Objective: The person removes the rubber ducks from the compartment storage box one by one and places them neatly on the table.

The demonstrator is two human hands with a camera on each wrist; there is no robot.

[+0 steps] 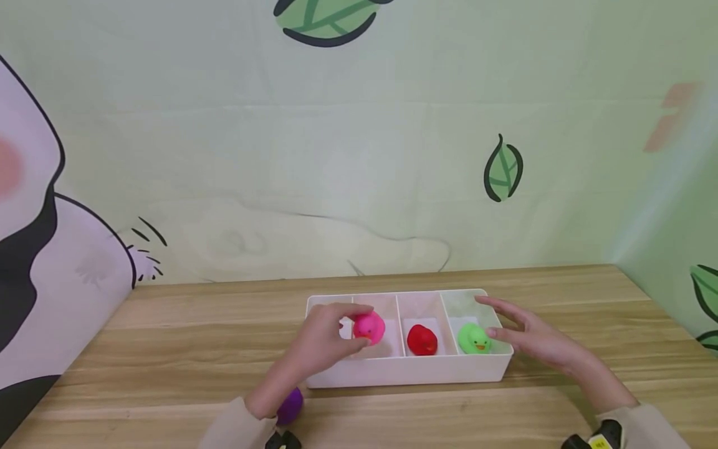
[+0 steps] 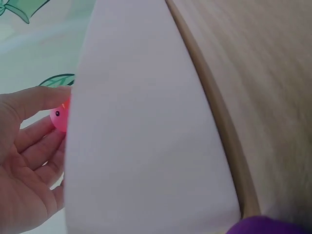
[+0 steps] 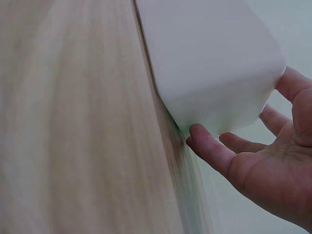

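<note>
My left hand (image 1: 325,333) pinches a pink rubber duck (image 1: 370,327) between thumb and fingers, at the second compartment from the left of a white divided box (image 1: 404,372). In the left wrist view the box's wall hides part of this pink duck (image 2: 59,117). A red rubber duck (image 1: 422,340) lies in the third compartment. The rightmost one holds a green rubber duck (image 1: 473,339). At the box's right end is my right hand (image 1: 541,340), its thumb near the green duck and its fingers spread around the corner. The left hand partly covers the leftmost compartment.
A purple rounded object (image 1: 290,406) lies on the wooden table (image 1: 168,374) in front of the box, partly hidden by the left forearm. Behind the table hangs a pale green printed backdrop (image 1: 359,156), which also lines the right side.
</note>
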